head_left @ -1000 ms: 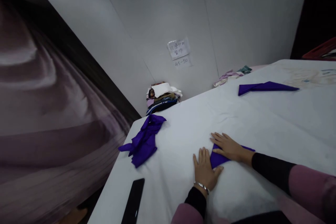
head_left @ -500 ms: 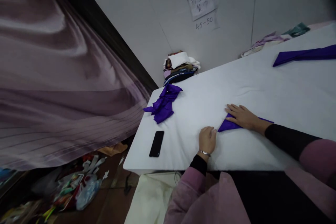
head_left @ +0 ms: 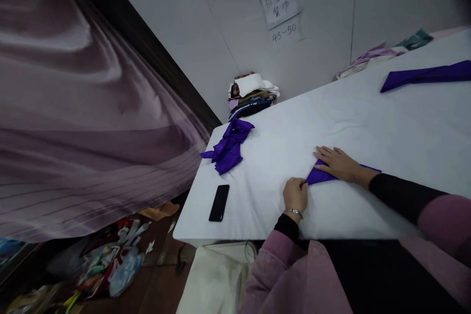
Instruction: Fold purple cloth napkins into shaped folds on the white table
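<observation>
A purple cloth napkin (head_left: 318,175), folded to a pointed shape, lies on the white-covered table (head_left: 290,137). My right hand (head_left: 336,163) rests flat across its middle with the fingers stretched out, hiding part of the cloth. At the napkin's left point, my left hand (head_left: 295,194) has its fingers closed on the tip; a silvery bracelet circles that wrist. Beyond my right hand a thin strip of the same napkin shows beside the forearm.
A crumpled purple cloth (head_left: 230,147) and a black phone (head_left: 219,203) lie at the table's left end. Another folded purple cloth (head_left: 423,77) lies far right. Stacked fabrics (head_left: 252,95) stand by the wall. A pinkish curtain (head_left: 99,122) hangs at left, above bagged items (head_left: 125,270) on the floor.
My left hand has moved slightly right and closed on the napkin's left tip. My right hand stays flat on the cloth. The view has shifted a little.
</observation>
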The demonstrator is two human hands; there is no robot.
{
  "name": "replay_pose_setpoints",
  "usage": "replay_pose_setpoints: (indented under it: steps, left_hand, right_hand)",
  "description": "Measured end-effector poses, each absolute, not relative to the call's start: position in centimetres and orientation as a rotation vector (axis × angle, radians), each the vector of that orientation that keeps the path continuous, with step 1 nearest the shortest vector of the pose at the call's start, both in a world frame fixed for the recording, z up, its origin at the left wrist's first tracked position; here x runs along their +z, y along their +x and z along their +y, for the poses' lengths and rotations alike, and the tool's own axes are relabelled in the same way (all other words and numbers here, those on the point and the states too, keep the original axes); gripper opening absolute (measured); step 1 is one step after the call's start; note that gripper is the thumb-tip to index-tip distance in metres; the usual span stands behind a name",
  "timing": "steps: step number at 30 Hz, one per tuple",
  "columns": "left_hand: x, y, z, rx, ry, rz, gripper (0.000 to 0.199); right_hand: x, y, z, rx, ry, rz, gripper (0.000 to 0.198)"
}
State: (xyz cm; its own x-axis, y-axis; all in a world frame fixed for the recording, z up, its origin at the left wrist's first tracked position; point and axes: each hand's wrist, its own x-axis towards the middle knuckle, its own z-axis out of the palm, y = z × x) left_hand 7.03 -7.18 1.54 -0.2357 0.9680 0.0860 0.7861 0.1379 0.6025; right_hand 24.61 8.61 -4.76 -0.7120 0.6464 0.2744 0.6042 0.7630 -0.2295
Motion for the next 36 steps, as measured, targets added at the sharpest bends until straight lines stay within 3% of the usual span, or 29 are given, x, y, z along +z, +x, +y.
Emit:
replay_pose_setpoints:
  steps: [24,32,36]
  left_hand:
    - [1.0,6.2,-7.1,0.447,1.891,2.225,0.015]
    - [3.1,8.1,-5.4,0.603,2.032,2.068,0.043]
    - [2.4,10.7,-2.8,0.436,2.149,1.936,0.063]
  right_hand:
    - [-3.0,23.9,7.7,0.245,-1.053,-2.621,0.069]
    - [-2.5,23.4,7.6,0.353,-1.051,-2.594,0.069]
    - [-2.1,23.3,7.5,0.410,-1.044,-2.599,0.062]
